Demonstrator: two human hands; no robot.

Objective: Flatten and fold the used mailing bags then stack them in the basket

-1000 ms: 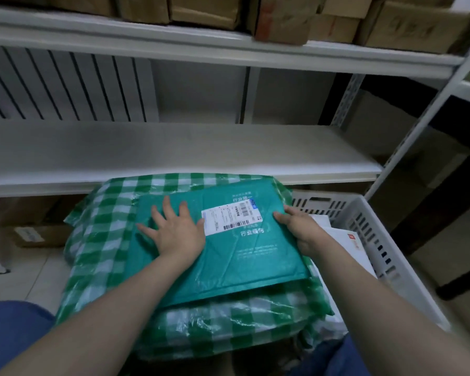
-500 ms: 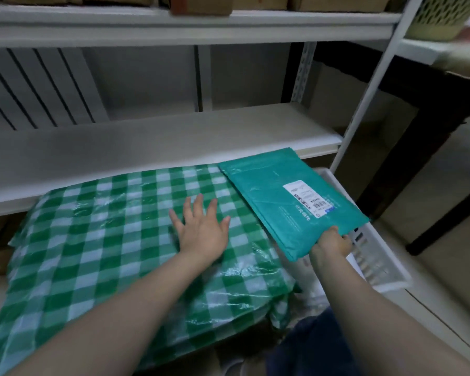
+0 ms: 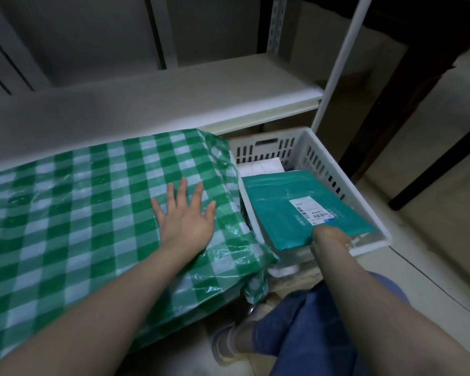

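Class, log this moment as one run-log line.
right hand: holds teal bag in basket | left hand: flat on checked bag

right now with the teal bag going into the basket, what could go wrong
1. The teal bag lies askew on white packages in the basket, with its near edge gripped by the right hand. Once let go, it may slide or settle crooked and spoil the stack.
2. The checked bag droops at its edge beside the basket, and only the flat left hand presses on it, so it might slip down.
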